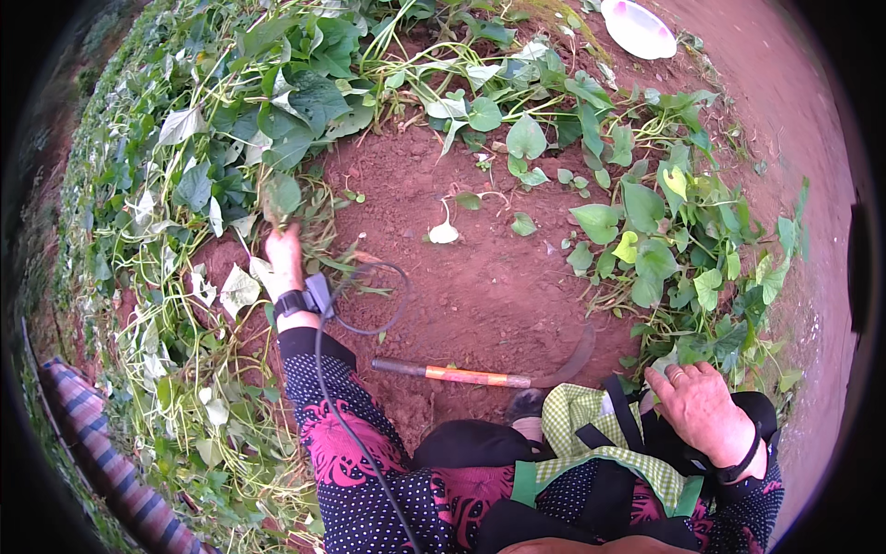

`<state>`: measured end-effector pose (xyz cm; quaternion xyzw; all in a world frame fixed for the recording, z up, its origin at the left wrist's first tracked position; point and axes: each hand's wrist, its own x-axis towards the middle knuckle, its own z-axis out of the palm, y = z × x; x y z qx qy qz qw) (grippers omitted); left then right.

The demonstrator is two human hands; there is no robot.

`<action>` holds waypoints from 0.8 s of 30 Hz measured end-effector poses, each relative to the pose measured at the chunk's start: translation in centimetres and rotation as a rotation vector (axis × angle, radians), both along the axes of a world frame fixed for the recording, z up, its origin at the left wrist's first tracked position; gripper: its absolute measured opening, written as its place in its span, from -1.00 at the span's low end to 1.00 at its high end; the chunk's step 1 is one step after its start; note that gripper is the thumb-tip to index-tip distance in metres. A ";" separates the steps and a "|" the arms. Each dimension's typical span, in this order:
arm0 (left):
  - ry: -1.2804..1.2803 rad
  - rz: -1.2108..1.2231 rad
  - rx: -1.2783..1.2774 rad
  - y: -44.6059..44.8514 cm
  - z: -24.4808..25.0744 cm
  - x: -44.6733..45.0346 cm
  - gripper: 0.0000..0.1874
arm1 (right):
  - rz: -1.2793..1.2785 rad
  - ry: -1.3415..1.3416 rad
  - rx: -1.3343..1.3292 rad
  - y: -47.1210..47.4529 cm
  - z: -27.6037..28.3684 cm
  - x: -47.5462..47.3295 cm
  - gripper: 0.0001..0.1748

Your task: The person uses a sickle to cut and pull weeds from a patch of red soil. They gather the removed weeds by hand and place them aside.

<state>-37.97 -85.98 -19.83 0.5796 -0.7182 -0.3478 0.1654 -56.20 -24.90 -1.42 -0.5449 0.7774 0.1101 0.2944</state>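
Note:
My left hand [282, 260] reaches into the edge of the leafy vines, its fingers closed around a blurred tuft of weeds [280, 201]. Loose grassy weeds [322, 239] lie just right of it. My right hand [699, 412] rests on my bent knee, fingers slightly spread and holding nothing. Between the hands, a sickle [460, 375] lies on the reddish soil [477, 298]. Its handle has an orange band, and its curved blade points right. Beyond it, a pale upturned leaf [444, 233] sits on the soil.
Dense heart-leaved vines [297, 104] cover the left and far side; more vines [647, 263] grow on the right. A white basin [638, 29] stands at the far right by a dirt path [796, 138]. A cable [346, 429] runs from my left wrist. Striped cloth [118, 464] shows at lower left.

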 end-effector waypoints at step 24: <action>-0.097 0.265 -0.257 -5.2 -2.4 6.0 -0.52 | -0.018 0.034 0.056 -0.2 -1.6 -0.3 -0.50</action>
